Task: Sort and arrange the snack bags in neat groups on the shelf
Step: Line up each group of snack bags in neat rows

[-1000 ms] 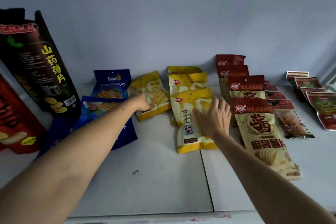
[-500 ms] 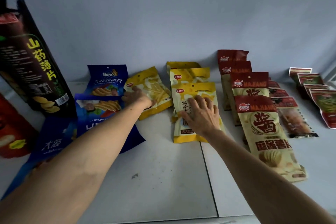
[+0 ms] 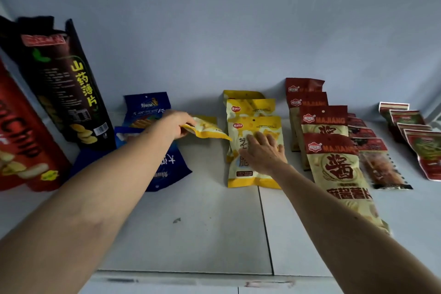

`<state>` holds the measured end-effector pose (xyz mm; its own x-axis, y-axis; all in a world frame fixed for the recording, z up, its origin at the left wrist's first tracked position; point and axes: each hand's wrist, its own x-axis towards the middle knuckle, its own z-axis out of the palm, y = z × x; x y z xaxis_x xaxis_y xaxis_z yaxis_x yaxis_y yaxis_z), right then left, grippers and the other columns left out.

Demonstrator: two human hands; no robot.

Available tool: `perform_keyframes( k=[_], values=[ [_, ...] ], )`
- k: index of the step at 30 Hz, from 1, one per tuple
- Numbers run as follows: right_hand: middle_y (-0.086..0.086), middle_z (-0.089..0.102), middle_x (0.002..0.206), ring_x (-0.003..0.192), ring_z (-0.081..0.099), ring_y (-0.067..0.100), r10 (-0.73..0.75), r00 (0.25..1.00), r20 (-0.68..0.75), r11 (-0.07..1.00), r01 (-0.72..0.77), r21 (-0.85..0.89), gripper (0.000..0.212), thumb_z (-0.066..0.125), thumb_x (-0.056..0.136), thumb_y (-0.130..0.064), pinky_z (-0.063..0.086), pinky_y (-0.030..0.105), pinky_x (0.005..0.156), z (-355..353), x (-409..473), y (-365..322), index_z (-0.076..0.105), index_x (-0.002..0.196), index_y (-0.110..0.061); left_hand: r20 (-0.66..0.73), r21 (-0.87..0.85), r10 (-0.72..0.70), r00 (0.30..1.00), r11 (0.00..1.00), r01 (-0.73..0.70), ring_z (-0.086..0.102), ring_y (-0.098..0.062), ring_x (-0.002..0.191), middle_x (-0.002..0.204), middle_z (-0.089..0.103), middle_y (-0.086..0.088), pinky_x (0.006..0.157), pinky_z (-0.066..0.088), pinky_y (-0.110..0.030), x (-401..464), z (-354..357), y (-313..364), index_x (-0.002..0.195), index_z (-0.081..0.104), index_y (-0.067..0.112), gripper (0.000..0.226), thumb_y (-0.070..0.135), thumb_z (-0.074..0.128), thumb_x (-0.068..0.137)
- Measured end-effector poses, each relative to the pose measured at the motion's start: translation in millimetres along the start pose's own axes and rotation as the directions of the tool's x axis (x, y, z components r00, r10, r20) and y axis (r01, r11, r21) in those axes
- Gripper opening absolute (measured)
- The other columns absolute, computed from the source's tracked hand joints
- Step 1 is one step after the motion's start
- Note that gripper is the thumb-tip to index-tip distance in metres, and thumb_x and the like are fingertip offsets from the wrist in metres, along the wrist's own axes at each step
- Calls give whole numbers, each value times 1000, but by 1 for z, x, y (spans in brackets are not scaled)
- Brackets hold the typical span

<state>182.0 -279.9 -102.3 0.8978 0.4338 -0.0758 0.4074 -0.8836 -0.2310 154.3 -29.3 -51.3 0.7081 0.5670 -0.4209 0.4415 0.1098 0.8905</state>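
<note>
My left hand (image 3: 173, 124) grips a loose yellow snack bag (image 3: 206, 128) by its left end and holds it lifted off the white shelf (image 3: 205, 227), tilted toward the yellow pile. My right hand (image 3: 263, 151) lies flat, fingers spread, on the front bag of a row of three overlapping yellow bags (image 3: 253, 112). Left of these lie several blue bags (image 3: 146, 108), partly hidden by my left arm. To the right runs a row of red-and-cream MAJIANG bags (image 3: 334, 169).
A tall black chip bag (image 3: 64, 83) and a red chip bag (image 3: 21, 143) stand at the far left. Small dark-red packets (image 3: 372, 148) and a row of red-green packets (image 3: 422, 148) lie at the right. A seam crosses the shelf near its front edge.
My left hand has closed on the loose yellow bag and lifted it off the shelf, toward the right. My right hand has stayed pressed on the front yellow bag.
</note>
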Motion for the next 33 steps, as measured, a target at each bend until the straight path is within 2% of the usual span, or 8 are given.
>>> perform_keyframes(
  k=[5,8,10,13,17,24,28,33],
  values=[
    [4,33,153,142,25,29,64,984,-164,947,-8,321,63,32,94,-63,24,48,113,-19,-6,-15,35,146,-27,-26,-180,362,932,915,-360,65,-26,106,120,65,-3,91,54,-46,-36,-8,-4,113,66,36,75,-6,86,54],
    [1,54,129,116,51,20,86,995,-49,556,-8,831,70,41,89,-70,40,39,101,-44,-19,-29,45,140,-22,23,-289,520,854,821,-493,62,-26,112,126,62,0,88,55,-47,-71,-3,-16,105,65,44,73,1,89,51],
    [-3,56,131,109,58,15,89,996,19,309,-45,950,79,59,81,-67,44,42,103,-55,-29,-32,42,143,-20,56,-314,584,810,781,-541,64,-25,108,121,63,-4,80,58,-42,-91,6,-27,109,60,35,73,-3,88,54],
    [0,68,116,97,69,18,151,986,-77,194,47,980,63,85,70,-34,56,41,89,-57,-43,-22,55,123,-21,171,-221,630,758,774,-593,64,-19,104,114,65,-1,76,58,-34,-113,22,-41,105,53,25,65,-2,87,57],
    [2,70,109,95,70,21,161,981,-109,266,63,962,68,90,61,-7,59,43,82,-42,-64,5,54,117,-19,207,-121,595,777,803,-583,62,-26,106,121,59,-4,80,58,-38,-121,38,-57,96,54,23,52,2,87,62],
    [8,50,130,113,55,27,330,938,-102,590,-121,798,84,83,72,-27,50,42,94,-12,-97,35,31,137,-21,252,368,393,885,807,-463,48,-23,120,132,47,-5,95,47,-33,-139,87,-92,133,41,20,95,23,94,54],
    [13,27,142,132,30,35,356,931,-86,806,-259,533,79,69,79,-47,37,47,106,6,-111,37,28,144,-25,259,594,298,919,701,-395,43,-28,127,133,39,-9,104,43,-39,-141,97,-112,142,34,25,109,41,93,51],
    [5,6,158,139,17,36,175,982,-66,938,-146,316,66,46,88,-56,22,49,110,17,-121,36,19,145,-35,286,772,264,921,506,-385,34,-32,127,134,34,-12,105,40,-45,-144,95,-121,148,20,33,120,58,87,51]
  ],
)
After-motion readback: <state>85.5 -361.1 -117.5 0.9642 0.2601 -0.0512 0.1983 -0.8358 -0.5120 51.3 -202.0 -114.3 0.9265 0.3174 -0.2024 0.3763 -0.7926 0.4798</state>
